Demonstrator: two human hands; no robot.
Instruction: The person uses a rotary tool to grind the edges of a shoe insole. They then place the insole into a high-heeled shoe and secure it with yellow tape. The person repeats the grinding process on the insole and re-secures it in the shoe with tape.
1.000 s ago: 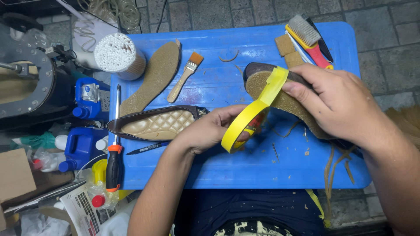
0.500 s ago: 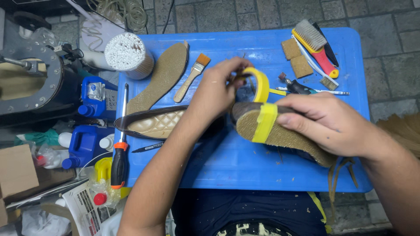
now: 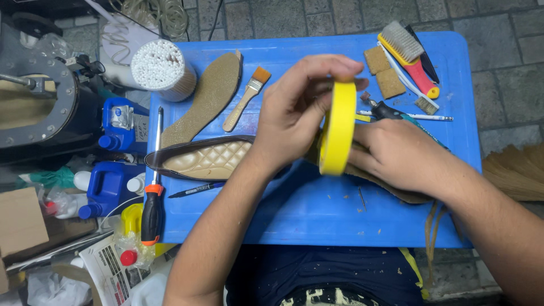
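Over the blue worktop (image 3: pixel 317 215), my left hand (image 3: pixel 297 122) pinches the yellow tape roll (image 3: pixel 337 127) on edge by its rim, light and stiff, while my right hand (image 3: pixel 399 156) presses down the flexible brown sole (image 3: pixel 396 190), fingers clenched on it.

Paintbrush (image 3: pixel 247 98) – screwdriver (image 3: pixel 153 192) – scrub brush (image 3: pixel 409 50)
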